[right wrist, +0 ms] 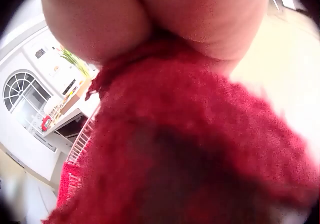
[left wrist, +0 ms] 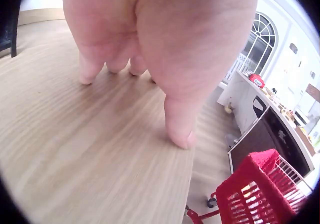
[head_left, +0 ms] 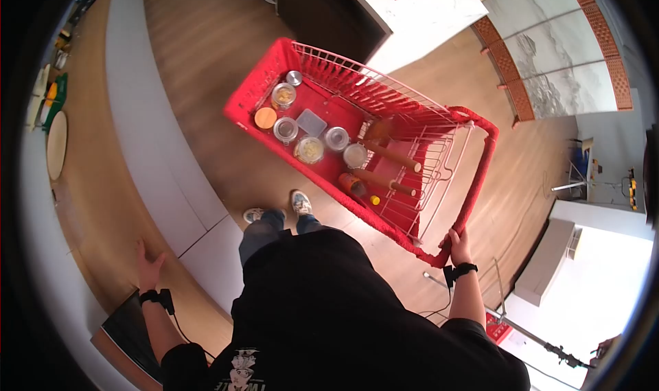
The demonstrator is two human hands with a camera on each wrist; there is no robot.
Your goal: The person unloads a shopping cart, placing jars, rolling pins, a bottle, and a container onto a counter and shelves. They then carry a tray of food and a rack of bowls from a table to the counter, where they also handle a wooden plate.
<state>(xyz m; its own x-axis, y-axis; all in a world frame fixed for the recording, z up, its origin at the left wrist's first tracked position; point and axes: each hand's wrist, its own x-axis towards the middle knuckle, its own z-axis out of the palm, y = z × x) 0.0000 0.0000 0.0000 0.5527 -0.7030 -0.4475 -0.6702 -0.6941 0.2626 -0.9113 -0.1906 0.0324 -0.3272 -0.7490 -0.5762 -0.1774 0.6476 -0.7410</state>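
Observation:
My right hand (head_left: 460,248) grips the corner of the fuzzy red handle (head_left: 486,164) of a shopping cart (head_left: 237,102). In the right wrist view the palm is wrapped over the red covering (right wrist: 170,94), and the fingertips are hidden. My left hand (head_left: 149,269) rests on a light wooden countertop (left wrist: 100,149), its fingers spread and the thumb near the edge. Inside the cart stand several clear lidded jars (head_left: 309,150), a jar with an orange lid (head_left: 266,118) and a flat clear container (head_left: 311,122). An orange-red jar (head_left: 351,184) lies by two wooden rods (head_left: 391,155).
A white counter (head_left: 425,20) with a dark front stands beyond the cart. Behind it is a folding screen (head_left: 549,54). A dark-topped panel (head_left: 134,329) lies on the wooden counter near my left forearm. A metal stand (head_left: 528,332) is at the right.

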